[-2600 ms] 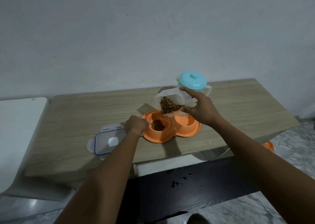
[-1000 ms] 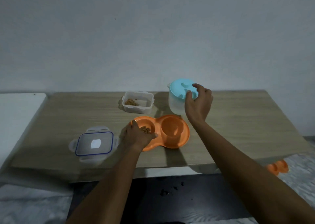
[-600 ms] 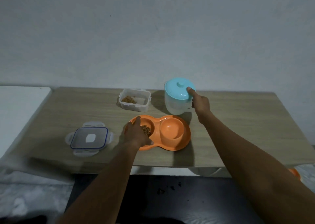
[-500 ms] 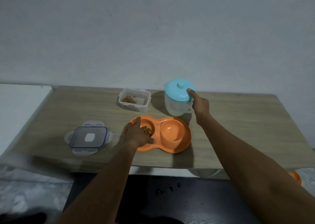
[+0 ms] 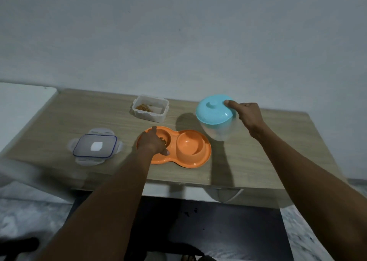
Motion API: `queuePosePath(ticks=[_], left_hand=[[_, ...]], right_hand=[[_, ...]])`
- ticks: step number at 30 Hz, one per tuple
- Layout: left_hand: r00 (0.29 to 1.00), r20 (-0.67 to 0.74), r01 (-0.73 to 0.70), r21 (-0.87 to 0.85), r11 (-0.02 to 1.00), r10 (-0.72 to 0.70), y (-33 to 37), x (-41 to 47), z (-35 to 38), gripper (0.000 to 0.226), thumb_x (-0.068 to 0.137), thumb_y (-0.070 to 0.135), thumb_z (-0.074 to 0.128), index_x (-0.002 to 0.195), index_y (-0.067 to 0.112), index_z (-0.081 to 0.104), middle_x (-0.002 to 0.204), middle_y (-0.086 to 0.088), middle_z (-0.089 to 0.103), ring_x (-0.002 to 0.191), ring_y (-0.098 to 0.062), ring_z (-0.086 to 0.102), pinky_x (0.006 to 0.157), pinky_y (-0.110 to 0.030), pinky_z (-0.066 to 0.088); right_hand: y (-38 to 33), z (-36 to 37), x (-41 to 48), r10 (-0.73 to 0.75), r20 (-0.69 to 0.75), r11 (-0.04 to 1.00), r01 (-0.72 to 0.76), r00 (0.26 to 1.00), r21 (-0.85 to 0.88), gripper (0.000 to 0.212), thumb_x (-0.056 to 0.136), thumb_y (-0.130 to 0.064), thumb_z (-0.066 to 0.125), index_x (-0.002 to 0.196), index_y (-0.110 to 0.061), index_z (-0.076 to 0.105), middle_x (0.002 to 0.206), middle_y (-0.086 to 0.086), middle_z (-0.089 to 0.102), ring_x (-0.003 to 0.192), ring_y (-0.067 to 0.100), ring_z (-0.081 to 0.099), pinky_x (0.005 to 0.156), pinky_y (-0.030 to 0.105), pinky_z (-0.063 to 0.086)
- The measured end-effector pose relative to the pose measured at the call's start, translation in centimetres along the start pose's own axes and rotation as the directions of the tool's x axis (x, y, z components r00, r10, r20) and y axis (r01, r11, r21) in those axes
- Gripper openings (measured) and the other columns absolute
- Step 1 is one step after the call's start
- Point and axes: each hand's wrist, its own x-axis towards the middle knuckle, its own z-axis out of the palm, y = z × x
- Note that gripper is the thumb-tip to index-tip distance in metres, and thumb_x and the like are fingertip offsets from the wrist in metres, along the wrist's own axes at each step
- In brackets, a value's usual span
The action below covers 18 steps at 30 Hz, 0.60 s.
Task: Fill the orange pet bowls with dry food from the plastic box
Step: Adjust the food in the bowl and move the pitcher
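With the left hand (image 5: 152,144) curled on the orange pet bowls (image 5: 200,160) near the counter's (image 5: 258,151) front edge and the plastic box (image 5: 149,117) behind them, the right hand (image 5: 248,114), gripping the lidded jug (image 5: 217,130), should tip gently over the empty right bowl (image 5: 190,144).

The wooden table (image 5: 268,141) ran from left to right. An open box (image 5: 149,118) sat by the back edge, near its middle. An orange double bowl (image 5: 204,157) lay near the middle of the front edge. The box's lid (image 5: 95,146) lay flat towards the front left corner. A blue-topped jug (image 5: 216,129) tilted over the right half; whether its base touched the wood could not be told.
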Motion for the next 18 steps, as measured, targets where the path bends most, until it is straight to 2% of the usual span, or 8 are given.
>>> queuePosePath(ticks=[4, 8, 13, 16, 18], left_hand=[[1.000, -0.015, -0.018, 0.010, 1.000, 0.019, -0.2, 0.2, 0.1, 0.130, 0.057, 0.027, 0.095, 0.158, 0.021, 0.013, 0.160, -0.014, 0.028, 0.148, -0.031, 0.025, 0.114, -0.045, 0.035], [0.999, -0.028, -0.025, 0.015, 1.000, 0.025, -0.2, 0.2, 0.1, 0.132, 0.055, 0.027, 0.096, 0.158, 0.023, 0.014, 0.160, -0.014, 0.027, 0.147, -0.032, 0.029, 0.112, -0.045, 0.037], [1.000, -0.023, -0.021, 0.024, 0.999, 0.021, -0.3, 0.4, 0.2, 0.133, 0.055, 0.028, 0.096, 0.157, 0.025, 0.011, 0.161, -0.013, 0.025, 0.147, -0.034, 0.027, 0.112, -0.048, 0.037], [1.000, -0.019, -0.021, 0.023, 1.000, 0.021, -0.4, 0.6, 0.3, 0.133, 0.056, 0.027, 0.095, 0.158, 0.025, 0.011, 0.162, -0.013, 0.024, 0.148, -0.033, 0.024, 0.113, -0.048, 0.035], [1.000, -0.016, -0.017, 0.031, 0.999, 0.017, -0.4, 0.7, 0.4, 0.132, 0.056, 0.027, 0.095, 0.158, 0.024, 0.010, 0.162, -0.012, 0.024, 0.149, -0.033, 0.022, 0.113, -0.048, 0.034]], right_hand=[[-0.3, -0.4, -0.7, -0.035, 0.017, 0.990, 0.037, 0.999, -0.135, 0.062, 0.061, -0.065, 0.082, 0.056, -0.012, 0.050, 0.060, 0.008, 0.044, 0.060, 0.020, 0.045, 0.059, 0.036, 0.032], [-0.1, -0.5, -1.2, -0.058, 0.027, 0.962, 0.063, 0.998, -0.266, 0.064, 0.058, -0.072, 0.077, 0.064, -0.011, 0.059, 0.063, 0.008, 0.050, 0.063, 0.020, 0.049, 0.059, 0.036, 0.034], [0.0, -0.5, -2.0, -0.107, 0.035, 0.914, 0.112, 0.994, -0.389, 0.065, 0.067, -0.064, 0.080, 0.053, -0.015, 0.041, 0.057, 0.005, 0.038, 0.057, 0.018, 0.037, 0.056, 0.034, 0.028], [0.2, -0.3, -2.0, -0.148, 0.047, 0.876, 0.153, 0.988, -0.458, 0.063, 0.069, -0.067, 0.078, 0.057, -0.010, 0.052, 0.056, 0.006, 0.045, 0.056, 0.019, 0.042, 0.054, 0.034, 0.031], [0.2, -0.3, -1.9, -0.161, 0.053, 0.853, 0.166, 0.985, -0.495, 0.064, 0.071, -0.066, 0.077, 0.056, -0.009, 0.051, 0.055, 0.006, 0.045, 0.055, 0.018, 0.043, 0.054, 0.033, 0.032]])
